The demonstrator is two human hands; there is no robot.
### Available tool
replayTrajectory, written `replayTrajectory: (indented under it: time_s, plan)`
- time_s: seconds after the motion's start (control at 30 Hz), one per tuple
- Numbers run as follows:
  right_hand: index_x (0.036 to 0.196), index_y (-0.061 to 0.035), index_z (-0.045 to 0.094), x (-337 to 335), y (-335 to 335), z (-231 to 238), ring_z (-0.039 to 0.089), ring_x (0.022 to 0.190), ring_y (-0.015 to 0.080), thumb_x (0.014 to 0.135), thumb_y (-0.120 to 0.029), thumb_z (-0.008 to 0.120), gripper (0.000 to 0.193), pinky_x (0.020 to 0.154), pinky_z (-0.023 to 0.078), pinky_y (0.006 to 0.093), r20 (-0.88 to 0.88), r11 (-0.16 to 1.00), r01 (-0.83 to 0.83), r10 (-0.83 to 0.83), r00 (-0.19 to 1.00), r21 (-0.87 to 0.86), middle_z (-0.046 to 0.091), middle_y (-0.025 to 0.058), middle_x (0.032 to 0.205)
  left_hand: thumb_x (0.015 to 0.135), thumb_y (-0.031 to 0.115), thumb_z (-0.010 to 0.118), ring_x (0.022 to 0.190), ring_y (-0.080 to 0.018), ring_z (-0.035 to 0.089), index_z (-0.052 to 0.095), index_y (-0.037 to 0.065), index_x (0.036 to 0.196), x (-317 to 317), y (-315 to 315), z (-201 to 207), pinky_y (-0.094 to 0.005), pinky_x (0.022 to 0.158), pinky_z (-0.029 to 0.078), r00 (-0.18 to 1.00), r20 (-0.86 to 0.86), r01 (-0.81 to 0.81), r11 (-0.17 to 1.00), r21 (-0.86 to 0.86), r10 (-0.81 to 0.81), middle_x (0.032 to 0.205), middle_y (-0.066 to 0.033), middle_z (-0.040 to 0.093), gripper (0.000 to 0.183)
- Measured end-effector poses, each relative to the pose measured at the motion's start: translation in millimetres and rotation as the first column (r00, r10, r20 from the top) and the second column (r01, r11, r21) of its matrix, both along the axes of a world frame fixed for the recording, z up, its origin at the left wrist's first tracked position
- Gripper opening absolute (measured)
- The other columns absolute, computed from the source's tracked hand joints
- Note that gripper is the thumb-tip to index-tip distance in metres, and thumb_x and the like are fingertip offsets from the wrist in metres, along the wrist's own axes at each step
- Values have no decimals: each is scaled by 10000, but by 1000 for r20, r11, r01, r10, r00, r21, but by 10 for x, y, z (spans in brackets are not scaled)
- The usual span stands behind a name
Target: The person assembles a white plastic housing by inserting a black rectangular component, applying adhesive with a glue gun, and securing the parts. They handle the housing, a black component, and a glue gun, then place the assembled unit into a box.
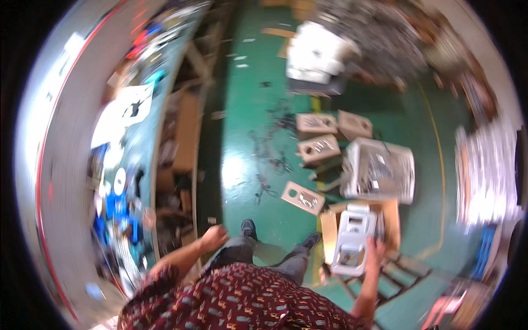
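My right hand (375, 250) grips the right edge of a light grey panel (355, 231) with two large openings. The panel is tilted over an open cardboard box (391, 216), which shows around it. My left hand (214, 237) is out to the left, above the floor between my leg and the workbench, touching nothing that I can see. Its fingers are smeared by motion, so their pose is unclear.
Beyond the box sits a whitish plastic bin (406, 165) with parts inside. Several small cardboard boxes (307, 199) and loose cables (268, 190) lie on the green floor. A cluttered workbench (144, 144) runs along the left. Wrapped stacks (487, 173) stand at right.
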State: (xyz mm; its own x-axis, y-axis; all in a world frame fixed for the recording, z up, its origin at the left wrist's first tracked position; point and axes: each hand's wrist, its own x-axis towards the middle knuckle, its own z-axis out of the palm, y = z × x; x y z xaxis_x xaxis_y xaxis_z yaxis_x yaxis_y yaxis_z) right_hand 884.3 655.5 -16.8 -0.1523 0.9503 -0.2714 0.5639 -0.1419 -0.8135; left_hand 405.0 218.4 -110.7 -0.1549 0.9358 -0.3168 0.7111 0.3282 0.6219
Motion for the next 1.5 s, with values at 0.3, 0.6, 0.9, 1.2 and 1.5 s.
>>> replayTrajectory:
  time_s: [0.3,0.6,0.9,1.2,1.5]
  plan:
    - [1068,37,666,-2772,-717,1029,600,840,97,931,-147,697,231,765,489,258,-451,847,-460,312,836,-267,686,39,969,834,618,703,1368,-379,447,272,-56,1516,-395,1311,1531,-428,1147,368,729,598,-357,931,-83,333,1477,-302,427,1051]
    - [1121,72,630,-5639,-1232,1620,640,842,112,957,-132,672,265,758,532,265,-764,436,-880,497,411,-190,689,86,1022,893,271,762,863,-120,608,559,18,1282,-1119,857,2339,-306,732,532,141,918,-922,387,-15,371,1023,-47,637,506]
    - [1265,67,589,-7816,-2214,2249,648,867,107,921,-121,708,409,789,546,246,-795,138,-989,594,127,-54,689,73,1047,890,63,680,1019,-155,622,570,-10,1230,-2417,293,2835,-319,911,513,-65,951,-947,-320,38,304,1131,-80,658,365]
    - [1325,67,567,-9580,-3250,2296,583,690,41,897,-63,684,462,591,465,201,-827,-76,-995,563,6,-58,690,28,923,901,112,655,601,-79,561,571,29,1130,-3881,-513,2744,-237,461,450,-177,927,-839,-543,33,330,866,-34,635,258]
    - [1307,66,553,-10775,-3769,1665,614,723,80,852,-98,722,512,619,503,221,-824,-287,-931,566,26,-226,677,58,935,911,152,666,456,-51,435,576,67,1008,-4689,-898,2533,-219,392,359,-259,946,-733,-678,-59,197,696,33,532,157]
